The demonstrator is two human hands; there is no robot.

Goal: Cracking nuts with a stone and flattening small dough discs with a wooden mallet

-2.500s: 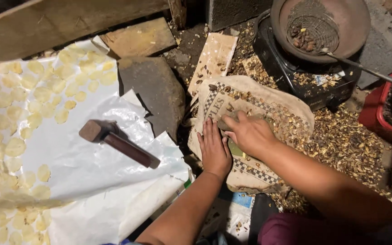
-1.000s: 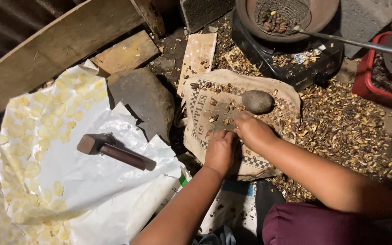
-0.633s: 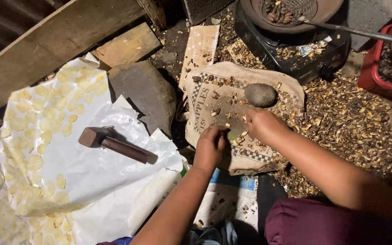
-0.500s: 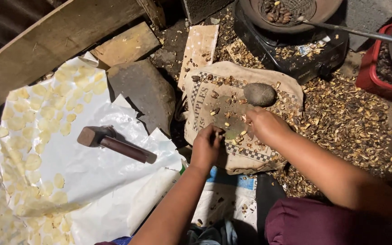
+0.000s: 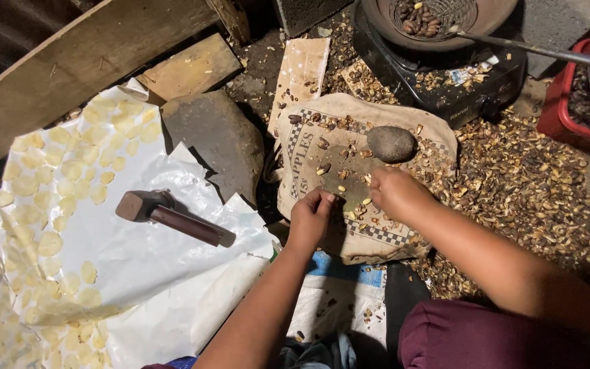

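1. Left hand (image 5: 311,217), centre of frame: fingertips pinched narrow over a small pale kernel (image 5: 341,188) lying on the sack (image 5: 349,225). Whether they grip a kernel of their own I cannot tell; the fingers cover the spot.
2. Right hand (image 5: 394,195), just right of centre: fingers curled down onto the sack, tips touching the scatter of nuts and shell bits. Holding or only pressing: cannot tell.
3. Change over the last seconds: both hands lay flat and spread on the sack, then drew together toward its middle. The left went from open palm to a pinch. Judgement: sweeping has given way to picking out single pieces.
4. The rounded grey stone (image 5: 392,143), above the right hand on the sack, did not show in the earliest frame and has been in view since. It rests apart from both hands.
5. Wooden mallet (image 5: 172,217), left of centre on the white sheet (image 5: 138,273), has not shifted relative to the sheet and is untouched.
6. Pale flattened pieces (image 5: 49,242) dot the sheet along the left edge; a layer of husks (image 5: 534,198) covers the ground at right.
7. Hidden or unclear:
   - dark pan with wire basket (image 5: 438,17), cut off by the top edge;
   - red container (image 5: 571,109), cut off at right;
   - palms and fingertip undersides out of view;
   - lower right lost in shadow and purple cloth.
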